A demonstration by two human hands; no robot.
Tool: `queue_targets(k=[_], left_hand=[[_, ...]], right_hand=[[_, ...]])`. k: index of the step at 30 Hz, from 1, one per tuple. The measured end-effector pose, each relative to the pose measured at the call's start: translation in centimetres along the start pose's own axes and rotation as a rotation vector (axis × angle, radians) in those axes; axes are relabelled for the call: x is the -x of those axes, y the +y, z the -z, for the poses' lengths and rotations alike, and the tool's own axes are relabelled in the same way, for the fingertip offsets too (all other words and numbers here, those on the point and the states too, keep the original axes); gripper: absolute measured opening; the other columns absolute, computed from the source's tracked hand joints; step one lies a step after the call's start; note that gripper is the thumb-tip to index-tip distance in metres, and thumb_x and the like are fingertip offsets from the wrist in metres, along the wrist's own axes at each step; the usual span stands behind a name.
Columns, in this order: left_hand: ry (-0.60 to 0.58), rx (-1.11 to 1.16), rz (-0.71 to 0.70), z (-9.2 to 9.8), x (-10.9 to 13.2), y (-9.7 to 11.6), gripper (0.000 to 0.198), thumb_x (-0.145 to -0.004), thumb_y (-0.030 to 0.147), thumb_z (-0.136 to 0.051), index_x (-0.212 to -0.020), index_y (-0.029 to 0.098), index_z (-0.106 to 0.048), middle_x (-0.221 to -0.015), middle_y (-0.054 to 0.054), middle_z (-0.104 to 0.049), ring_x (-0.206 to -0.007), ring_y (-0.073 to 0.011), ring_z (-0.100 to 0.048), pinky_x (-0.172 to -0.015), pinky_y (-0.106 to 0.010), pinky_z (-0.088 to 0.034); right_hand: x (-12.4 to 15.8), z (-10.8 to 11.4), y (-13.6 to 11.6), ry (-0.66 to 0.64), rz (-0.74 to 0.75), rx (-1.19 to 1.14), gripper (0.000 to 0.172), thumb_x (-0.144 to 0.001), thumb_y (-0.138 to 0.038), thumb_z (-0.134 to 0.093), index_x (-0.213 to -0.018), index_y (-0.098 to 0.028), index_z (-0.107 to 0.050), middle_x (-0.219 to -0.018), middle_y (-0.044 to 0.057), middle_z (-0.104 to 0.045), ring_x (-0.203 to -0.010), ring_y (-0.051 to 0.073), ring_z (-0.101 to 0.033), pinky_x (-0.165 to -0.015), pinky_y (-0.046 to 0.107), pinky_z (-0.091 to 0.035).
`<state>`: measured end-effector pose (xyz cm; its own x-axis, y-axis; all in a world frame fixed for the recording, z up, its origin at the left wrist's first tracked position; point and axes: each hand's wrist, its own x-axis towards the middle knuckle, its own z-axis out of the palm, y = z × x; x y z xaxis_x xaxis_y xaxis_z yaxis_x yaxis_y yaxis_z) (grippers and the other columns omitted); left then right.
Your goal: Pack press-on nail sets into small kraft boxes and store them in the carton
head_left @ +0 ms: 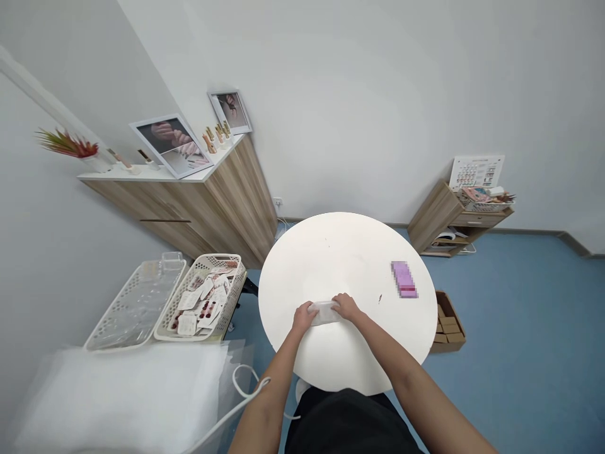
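head view, looking down on a round white table [350,252]. the left hand [302,318] and right hand [346,307] meet over a small clear plastic case [325,313], which sits between them, just in from the table's near edge. its long axis runs roughly across the view, tilting slightly up to the right. each hand has one end: the left hand is on the left end and the right hand on the right end, so neither is clearly nearer. the fingers of both hands curl closed over the case, gripping it, though the hands hide much of it. the case looks cloudy and translucent, with soft rounded corners. whether it touches the tabletop or is slightly raised, i cannot tell.

a pink packet [404,279], blurred, lies on the table to the right, well apart from the hands. to the left, off the table, a white lattice basket of small printed cards [201,296] sits beside a second white basket [137,302] holding clear plastic pieces. a cardboard box [447,321] sits on the blue floor past the table's right edge.
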<state>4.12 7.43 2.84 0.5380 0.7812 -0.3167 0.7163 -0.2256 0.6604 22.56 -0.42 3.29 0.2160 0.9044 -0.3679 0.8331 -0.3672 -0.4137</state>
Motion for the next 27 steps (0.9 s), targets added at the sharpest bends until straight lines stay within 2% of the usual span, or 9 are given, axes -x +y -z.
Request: queue_targets(k=[5, 8, 11, 13, 16, 18, 21, 23, 27], left_hand=[[-0.002, -0.077, 0.119, -1.0, -0.1, -1.1, 0.024, -0.082, 0.024, -0.06, -0.107, 0.02, -0.06, -0.09, -0.004, -0.069, -0.088, -0.0211, -0.065, -0.074, -0.028, -0.044], [0.01, -0.184, 0.099, -1.0, 0.4, -1.6, 0.04, -0.084, 0.025, -0.057, -0.124, 0.021, -0.052, -0.098, -0.006, -0.068, -0.095, -0.0232, -0.064, -0.078, -0.03, -0.046], [0.104, -0.406, -0.108, -0.8, 0.9, -1.7, 0.058, -0.083, 0.02, -0.054, -0.139, 0.02, -0.04, -0.124, -0.012, -0.06, -0.116, -0.0273, -0.056, -0.093, -0.038, -0.044], [0.127, -0.53, -0.326, -0.7, 1.0, -1.4, 0.067, -0.08, 0.013, -0.051, -0.145, 0.018, -0.034, -0.143, -0.015, -0.046, -0.132, -0.0292, -0.043, -0.107, -0.045, -0.034], [0.015, -0.622, -0.589, -1.0, 1.0, -0.9, 0.076, -0.077, 0.013, -0.05, -0.15, 0.018, -0.026, -0.157, -0.012, -0.027, -0.146, -0.0284, -0.019, -0.118, -0.051, -0.011], [-0.053, -0.64, -0.619, -1.6, 1.0, -0.7, 0.078, -0.079, 0.023, -0.051, -0.151, 0.016, -0.022, -0.158, -0.013, -0.024, -0.148, -0.029, -0.013, -0.118, -0.056, -0.002], [-0.057, -0.637, -0.56, -2.6, 1.4, -0.6, 0.077, -0.082, 0.034, -0.052, -0.151, 0.016, -0.022, -0.154, -0.016, -0.032, -0.146, -0.0306, -0.02, -0.116, -0.06, 0.002], [-0.038, -0.626, -0.544, -3.2, 1.9, -0.8, 0.074, -0.083, 0.035, -0.052, -0.149, 0.016, -0.026, -0.15, -0.016, -0.041, -0.143, -0.0301, -0.028, -0.117, -0.059, 0.001], [-0.046, -0.586, -0.553, -3.6, 3.3, -1.5, 0.068, -0.08, 0.03, -0.055, -0.143, 0.015, -0.034, -0.143, -0.017, -0.048, -0.136, -0.0283, -0.041, -0.118, -0.057, -0.003]], right_hand=[[-1.1, -0.4, 0.5, -0.046, -0.03, 0.003, 0.024, -0.088, -0.03, -0.057, -0.11, -0.025, -0.065, -0.114, 0.006, -0.065, -0.111, 0.025, -0.053, -0.087, 0.036, -0.039], [-0.8, -0.4, 0.8, -0.001, -0.008, 0.026, 0.027, -0.086, -0.032, -0.058, -0.112, -0.024, -0.064, -0.119, 0.008, -0.061, -0.115, 0.027, -0.048, -0.094, 0.041, -0.037], [-0.2, -0.5, 0.9, 0.135, 0.092, 0.114, 0.032, -0.085, -0.03, -0.059, -0.115, -0.023, -0.061, -0.124, 0.01, -0.059, -0.119, 0.028, -0.045, -0.107, 0.049, -0.027], [0.3, -0.6, 0.8, 0.206, 0.19, 0.177, 0.033, -0.086, -0.025, -0.057, -0.118, -0.022, -0.059, -0.126, 0.01, -0.059, -0.122, 0.028, -0.044, -0.113, 0.053, -0.016], [1.2, -1.3, 0.7, 0.218, 0.296, 0.213, 0.036, -0.088, -0.02, -0.049, -0.123, -0.023, -0.057, -0.128, 0.01, -0.06, -0.124, 0.027, -0.044, -0.115, 0.054, -0.009], [1.9, -2.1, 0.8, 0.207, 0.312, 0.204, 0.04, -0.091, -0.023, -0.044, -0.13, -0.022, -0.053, -0.133, 0.011, -0.058, -0.126, 0.027, -0.044, -0.116, 0.055, -0.008], [3.1, -3.4, 1.1, 0.2, 0.327, 0.2, 0.052, -0.093, -0.035, -0.043, -0.141, -0.017, -0.044, -0.145, 0.014, -0.048, -0.132, 0.028, -0.039, -0.117, 0.056, -0.004], [3.9, -4.1, 1.3, 0.188, 0.364, 0.223, 0.062, -0.09, -0.043, -0.047, -0.144, -0.013, -0.04, -0.148, 0.017, -0.043, -0.136, 0.03, -0.036, -0.117, 0.056, -0.001], [5.2, -4.8, 1.3, 0.157, 0.422, 0.27, 0.066, -0.085, -0.04, -0.056, -0.142, -0.01, -0.041, -0.145, 0.02, -0.045, -0.134, 0.033, -0.037, -0.117, 0.057, 0.001]])
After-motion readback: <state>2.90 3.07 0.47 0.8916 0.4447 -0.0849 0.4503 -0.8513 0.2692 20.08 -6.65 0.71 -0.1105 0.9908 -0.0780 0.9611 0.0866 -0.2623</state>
